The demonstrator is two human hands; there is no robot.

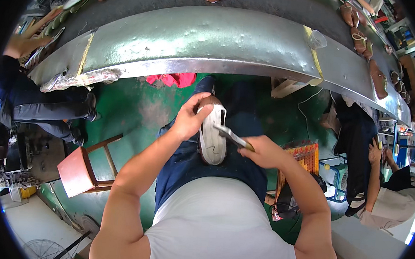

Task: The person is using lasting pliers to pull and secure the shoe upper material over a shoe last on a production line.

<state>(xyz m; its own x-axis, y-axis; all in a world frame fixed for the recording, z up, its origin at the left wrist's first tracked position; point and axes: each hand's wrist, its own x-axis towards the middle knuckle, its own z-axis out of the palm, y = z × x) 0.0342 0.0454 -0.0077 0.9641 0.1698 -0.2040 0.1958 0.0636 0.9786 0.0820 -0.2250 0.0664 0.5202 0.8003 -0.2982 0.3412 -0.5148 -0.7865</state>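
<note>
Mid-frame I see a shoe (210,138) with a brown upper and white sole, a dark squiggle marking the sole. The tool (234,138) beside it is grey metal with a yellowish handle. Below, I make out dark blue trousers (179,168) and a white top (217,211). Across the upper frame, the worktop (199,36) is dark grey with a silver front and yellow strips (85,54). The floor (112,93) is green with greyish patches, the cloth (179,79) bright red. At left, I get a pinkish-red stool seat (76,170); at right, a panel (305,157) with an orange-and-yellow grid.
</note>
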